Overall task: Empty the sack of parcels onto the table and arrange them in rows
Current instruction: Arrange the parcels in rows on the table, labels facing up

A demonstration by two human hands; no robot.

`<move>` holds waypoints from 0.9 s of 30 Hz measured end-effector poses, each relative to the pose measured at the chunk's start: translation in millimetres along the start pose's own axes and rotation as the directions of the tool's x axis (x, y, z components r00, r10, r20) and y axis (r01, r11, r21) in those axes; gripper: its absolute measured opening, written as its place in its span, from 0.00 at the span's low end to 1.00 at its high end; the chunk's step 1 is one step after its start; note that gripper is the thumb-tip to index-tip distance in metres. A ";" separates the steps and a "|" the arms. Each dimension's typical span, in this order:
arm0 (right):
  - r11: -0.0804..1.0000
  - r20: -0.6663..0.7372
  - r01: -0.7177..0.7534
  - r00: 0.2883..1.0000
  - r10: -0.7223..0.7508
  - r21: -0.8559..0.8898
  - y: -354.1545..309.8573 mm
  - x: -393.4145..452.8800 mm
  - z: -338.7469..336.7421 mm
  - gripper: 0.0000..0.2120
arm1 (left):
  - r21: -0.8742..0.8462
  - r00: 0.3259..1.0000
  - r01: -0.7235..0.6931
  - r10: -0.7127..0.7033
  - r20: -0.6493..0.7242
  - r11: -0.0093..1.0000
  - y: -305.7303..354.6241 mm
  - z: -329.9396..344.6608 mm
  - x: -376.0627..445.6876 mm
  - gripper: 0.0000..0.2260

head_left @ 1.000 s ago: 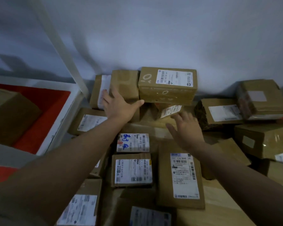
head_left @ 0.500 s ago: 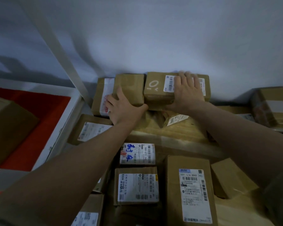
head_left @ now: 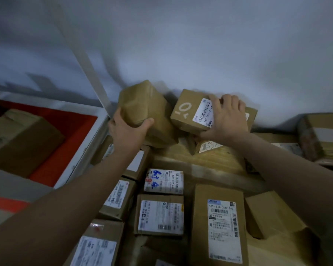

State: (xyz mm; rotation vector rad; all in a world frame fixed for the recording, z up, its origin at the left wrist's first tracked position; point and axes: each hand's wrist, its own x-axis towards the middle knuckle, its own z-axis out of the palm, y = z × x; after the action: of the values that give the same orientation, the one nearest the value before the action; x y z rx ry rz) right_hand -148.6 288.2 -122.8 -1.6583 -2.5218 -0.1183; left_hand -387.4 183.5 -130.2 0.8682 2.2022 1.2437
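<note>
Left hand (head_left: 127, 129) grips a plain brown box (head_left: 142, 106) at its near end, thumb on the right side, fingers wrapped round the left. Box is tilted, raised off the pile, far end toward the wall (head_left: 200, 45).

Right hand (head_left: 228, 118) lies on top of the logo box (head_left: 192, 112), fingers spread over its white barcode label, thumb hooked under the near edge. So it's clamped on it. That box is skewed, corner pointing left, just beside the plain box; can't tell if the 2 touch. It sits on other parcels at the wall.

Under the right wrist: a small parcel (head_left: 210, 145) with a slanted label, partly hidden.

Nearer the camera, parcels lie label-up in rough rows:
- blue-ink parcel (head_left: 163, 181), handwriting on its label
- below it, touching, a square parcel (head_left: 160, 215) with a big "8"
- to the right, a tall parcel (head_left: 220, 225), long label
- left of those, a "019" parcel (head_left: 117, 198) under the left forearm
- bottom left, another parcel (head_left: 96, 246), cut off by the frame

Far right: a stack of boxes (head_left: 322, 137) by the wall.

Left: a white-framed red bin (head_left: 65, 143) holding a big carton (head_left: 21, 139). A white post (head_left: 87, 60) slants up from its corner.

No sack in view.
</note>
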 end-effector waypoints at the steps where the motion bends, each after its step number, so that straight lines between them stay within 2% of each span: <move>1: 0.998 -0.019 -0.021 1.000 0.022 0.054 2.8 -6.7 -2.1 0.54 | -0.056 0.999 0.028 -0.029 -0.017 0.998 -1.5 -6.4 -3.6 0.45; 3: 0.985 -0.018 -0.063 0.998 0.067 0.160 12.2 -20.3 -6.1 0.53 | -0.159 0.995 0.070 -0.079 -0.056 0.985 -2.2 -16.4 -13.1 0.43; 7: 0.918 0.105 -0.131 0.990 0.098 0.375 30.0 -42.7 -17.0 0.52 | -0.287 0.977 0.121 -0.165 -0.135 0.950 -3.2 -30.5 -31.7 0.38; 10: 0.832 0.275 -0.202 0.960 0.062 0.516 43.4 -58.5 -15.2 0.52 | -0.298 0.965 0.135 -0.194 -0.178 0.945 -8.8 -39.7 -46.9 0.38; 12: 0.801 0.394 -0.239 0.919 0.004 0.549 49.8 -68.1 -12.3 0.50 | -0.285 0.955 0.151 -0.214 -0.204 0.947 -12.3 -42.8 -59.1 0.37; 14: 0.818 0.441 -0.237 0.897 -0.022 0.523 52.1 -74.7 -9.0 0.48 | -0.267 0.951 0.154 -0.216 -0.220 0.951 -15.8 -42.3 -72.2 0.37; 17: 0.897 0.341 -0.142 0.940 -0.010 0.418 49.8 -76.6 -10.2 0.47 | -0.260 0.942 0.141 -0.210 -0.263 0.955 -14.8 -39.4 -90.0 0.35; 20: 0.981 0.260 0.033 0.962 -0.083 0.190 52.4 -74.3 -21.3 0.50 | -0.274 0.926 0.127 -0.213 -0.311 0.953 -11.5 -40.1 -97.8 0.34; 22: 0.989 0.294 0.146 0.944 -0.147 0.028 55.4 -73.2 -27.3 0.51 | -0.320 0.922 0.110 -0.217 -0.320 0.941 -9.4 -42.5 -99.7 0.34; 25: 0.986 0.359 0.163 0.919 -0.161 0.023 53.7 -73.9 -33.3 0.51 | -0.406 0.941 0.085 -0.207 -0.267 0.910 -10.3 -43.2 -101.6 0.33; 27: 0.982 0.364 0.183 0.913 -0.186 0.044 50.7 -74.7 -33.6 0.51 | -0.499 0.944 0.127 -0.259 -0.205 0.857 -11.6 -40.7 -103.5 0.33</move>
State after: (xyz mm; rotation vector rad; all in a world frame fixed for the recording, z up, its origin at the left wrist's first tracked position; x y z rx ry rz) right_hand -70.8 236.0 -100.3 -1.5564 -2.9441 0.2084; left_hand -345.9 81.4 -111.8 0.2819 1.9599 1.7777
